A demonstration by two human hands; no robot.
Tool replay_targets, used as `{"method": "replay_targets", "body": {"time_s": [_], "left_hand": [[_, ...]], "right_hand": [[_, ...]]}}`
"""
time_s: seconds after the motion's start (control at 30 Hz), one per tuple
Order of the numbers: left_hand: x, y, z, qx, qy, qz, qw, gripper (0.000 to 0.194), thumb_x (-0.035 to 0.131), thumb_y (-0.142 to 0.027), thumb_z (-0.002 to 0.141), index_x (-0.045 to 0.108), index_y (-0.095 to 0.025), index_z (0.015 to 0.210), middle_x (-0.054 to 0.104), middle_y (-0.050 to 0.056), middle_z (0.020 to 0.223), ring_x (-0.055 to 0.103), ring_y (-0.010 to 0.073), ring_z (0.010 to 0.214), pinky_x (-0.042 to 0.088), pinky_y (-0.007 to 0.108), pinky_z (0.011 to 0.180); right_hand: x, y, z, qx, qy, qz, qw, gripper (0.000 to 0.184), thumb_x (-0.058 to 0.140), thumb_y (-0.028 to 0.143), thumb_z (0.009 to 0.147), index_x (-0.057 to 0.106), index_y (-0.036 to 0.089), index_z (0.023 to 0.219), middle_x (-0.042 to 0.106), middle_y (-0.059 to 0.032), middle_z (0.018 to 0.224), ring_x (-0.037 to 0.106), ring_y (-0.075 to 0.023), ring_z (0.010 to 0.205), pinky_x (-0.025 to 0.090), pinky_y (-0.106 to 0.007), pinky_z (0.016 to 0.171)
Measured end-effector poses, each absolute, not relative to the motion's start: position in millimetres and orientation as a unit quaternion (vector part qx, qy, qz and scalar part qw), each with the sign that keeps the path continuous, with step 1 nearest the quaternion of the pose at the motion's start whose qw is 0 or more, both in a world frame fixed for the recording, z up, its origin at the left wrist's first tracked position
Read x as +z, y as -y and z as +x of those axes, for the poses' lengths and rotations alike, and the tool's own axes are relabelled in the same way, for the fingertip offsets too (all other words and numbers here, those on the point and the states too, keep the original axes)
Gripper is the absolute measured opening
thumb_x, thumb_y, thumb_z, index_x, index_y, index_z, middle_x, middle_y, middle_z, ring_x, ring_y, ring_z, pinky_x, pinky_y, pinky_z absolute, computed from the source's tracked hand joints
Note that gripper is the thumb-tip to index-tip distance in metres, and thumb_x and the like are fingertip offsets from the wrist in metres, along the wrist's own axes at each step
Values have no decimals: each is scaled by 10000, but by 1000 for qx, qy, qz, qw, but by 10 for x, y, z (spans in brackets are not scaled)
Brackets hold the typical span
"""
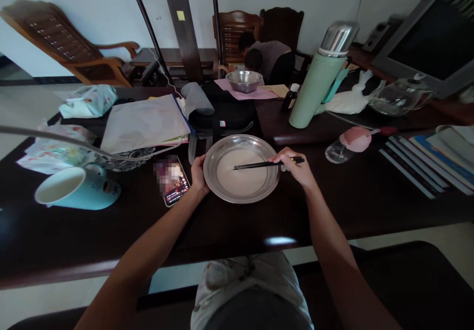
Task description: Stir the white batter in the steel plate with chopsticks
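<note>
A wide metal bowl (241,198) stands on the dark table in front of me, with a pale, milky mixture (242,179) in it. My left hand (199,176) grips the bowl's left rim, its fingers partly hidden by the side. In my right hand (294,165) is a pair of black chopsticks (255,165), held across the bowl from the right. Their tips reach the mixture near the middle. Just left of my left hand lies a phone (174,182) with its screen lit.
A light blue mug (83,188) and plastic packs (89,100) are at the left. Behind the bowl are a black case (222,110) and a smaller metal bowl (244,81). A green thermos (314,86), a pink-lidded cup (348,145) and books (425,162) stand right. A person (272,56) bends beyond the table.
</note>
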State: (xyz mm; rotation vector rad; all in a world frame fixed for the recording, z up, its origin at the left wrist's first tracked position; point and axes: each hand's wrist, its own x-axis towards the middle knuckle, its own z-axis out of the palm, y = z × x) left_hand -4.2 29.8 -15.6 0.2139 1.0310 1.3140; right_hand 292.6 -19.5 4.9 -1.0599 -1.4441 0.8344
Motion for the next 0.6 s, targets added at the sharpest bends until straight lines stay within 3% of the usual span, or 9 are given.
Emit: {"method": "replay_targets", "body": {"time_s": [0.2,0.33,0.43,0.6], "left_hand": [[-177,-305,-45,586,-448,94,669,110,753,-314,707,718,-210,696,754,56,673,812,366,894,659,445,836],[-209,-315,-65,594,-438,107,667,127,792,-314,674,732,-206,704,724,36,639,814,357,873,656,440,857],[-214,-319,-71,590,-438,106,669,113,790,-309,682,730,-215,702,719,35,630,813,352,872,657,436,848],[-205,-314,-61,588,-442,109,669,119,785,-326,704,733,-219,708,752,50,664,814,365,885,659,446,825]], "right_hand": [[46,206,2994,359,562,-456,589,610,731,785,920,763,254,623,760,-37,653,769,-210,649,623,-343,650],[57,213,2946,390,610,-436,534,549,766,769,903,829,262,701,801,-35,750,785,-195,705,654,-353,765],[65,199,2939,366,610,-452,538,537,782,789,875,839,274,734,831,-44,813,819,-225,809,662,-374,822],[68,203,2996,343,561,-468,591,593,746,793,905,773,265,635,768,-35,676,765,-212,668,640,-367,719]]}}
